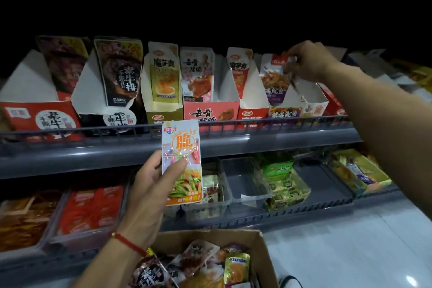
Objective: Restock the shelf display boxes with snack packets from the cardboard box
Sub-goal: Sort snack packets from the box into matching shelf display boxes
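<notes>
Progress: mid-restock | right hand [308, 61] pinches packet in purple display box [284, 100], upper right | left hand [149, 184] grips orange packet [182, 163], centre | cardboard box [210, 238], bottom centre, holds more packets

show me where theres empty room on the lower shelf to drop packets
Two free patches: the clear bin beside the green packets, and the dark tray right of them. The red packets at left are crowded.
</notes>
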